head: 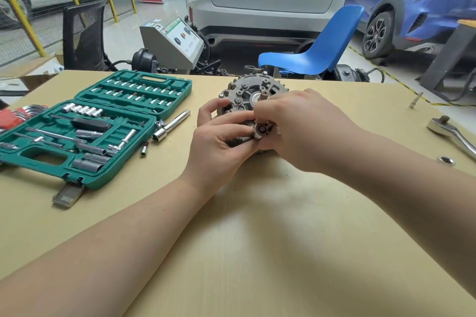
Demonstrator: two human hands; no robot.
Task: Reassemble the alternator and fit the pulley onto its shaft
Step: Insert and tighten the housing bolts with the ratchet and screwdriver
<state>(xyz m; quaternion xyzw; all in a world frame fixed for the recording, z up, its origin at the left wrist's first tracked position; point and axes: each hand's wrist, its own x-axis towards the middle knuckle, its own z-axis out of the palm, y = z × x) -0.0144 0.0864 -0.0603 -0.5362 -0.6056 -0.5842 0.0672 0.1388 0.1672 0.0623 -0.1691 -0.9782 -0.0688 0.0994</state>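
The alternator stands on the table, near its far edge, with its round ribbed face turned up and toward the person. A short shaft comes out of the middle of this face.

Both hands are at the near side of the alternator. The left hand has its fingers curled: the thumb and the first fingers pinch a small silver metal part, shaped like a socket with a dark hole at its end, and the upper fingers touch the left rim of the alternator body. The right hand is also closed, with its fingers bent together around the same small part from the right side, so the two hands meet on it just in front of the alternator. What lies under the right fingers is hidden, so I cannot tell if they hold something more.

To the left of the alternator lies an open green tool case with sockets and bits in its rows. Between the case and the alternator lies a silver extension bar, and a small bit is near it. To the right of the alternator, well apart, a ratchet wrench lies at the table edge, with a loose socket just in front of it and a small metal piece behind it.
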